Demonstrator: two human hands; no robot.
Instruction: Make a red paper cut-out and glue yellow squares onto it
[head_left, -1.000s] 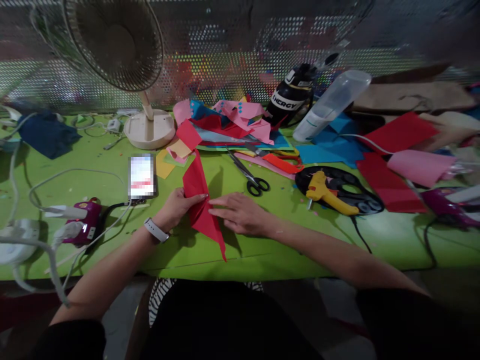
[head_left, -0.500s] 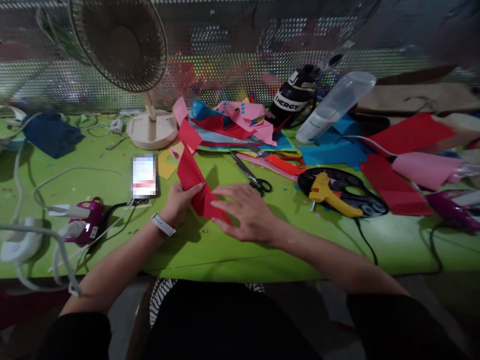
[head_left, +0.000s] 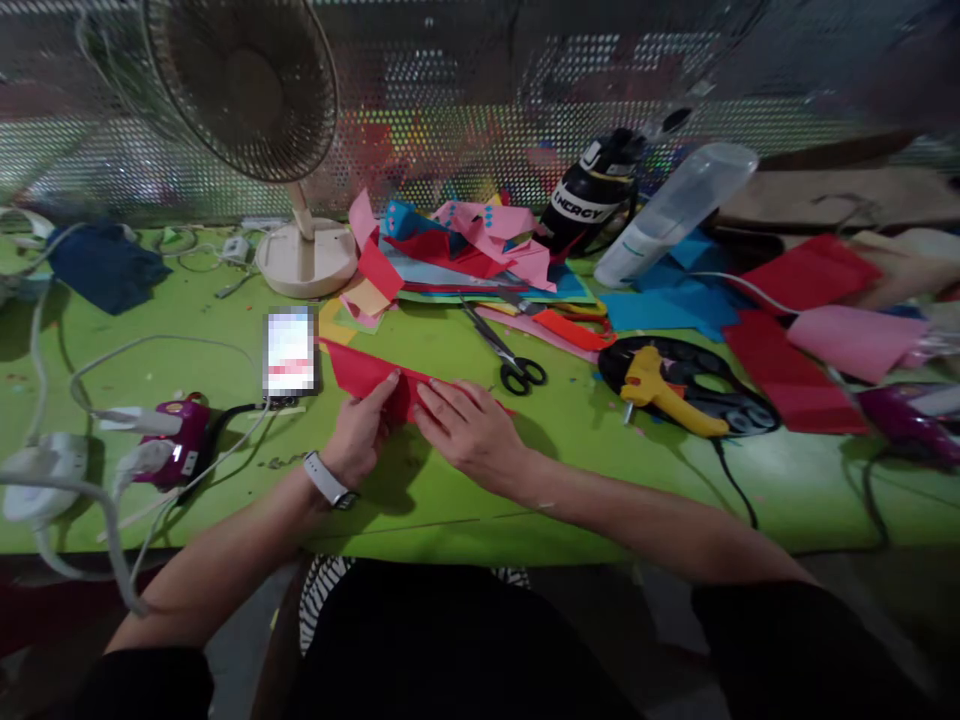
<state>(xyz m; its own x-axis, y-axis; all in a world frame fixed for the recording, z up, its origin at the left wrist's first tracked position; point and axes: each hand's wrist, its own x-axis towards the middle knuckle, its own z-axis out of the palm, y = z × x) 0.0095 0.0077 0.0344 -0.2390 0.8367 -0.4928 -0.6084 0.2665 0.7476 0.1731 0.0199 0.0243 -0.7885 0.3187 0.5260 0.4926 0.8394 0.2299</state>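
A folded sheet of red paper (head_left: 356, 370) is held between my two hands, just above the green table. My left hand (head_left: 364, 430) grips it near the middle, thumb on the near face and the other fingers behind. My right hand (head_left: 472, 430) is closed on the paper's right part, its fingers lying together across the near face; the thumb is hidden. Black-handled scissors (head_left: 506, 355) lie a little beyond my right hand. A lit phone (head_left: 289, 352) rests to the left of the paper.
A fan (head_left: 306, 258) stands at the back left. Behind the scissors are paper scraps (head_left: 480, 250), a black bottle (head_left: 585, 200) and a clear bottle (head_left: 667, 220). To the right lies a yellow glue gun (head_left: 660, 390) on a black holder. Cables and a purple plug adapter (head_left: 176, 440) occupy the left.
The red paper has turned from steeply slanted to nearly level. My right hand has moved up slightly and closed from spread fingers onto the paper. My left hand keeps its grip.
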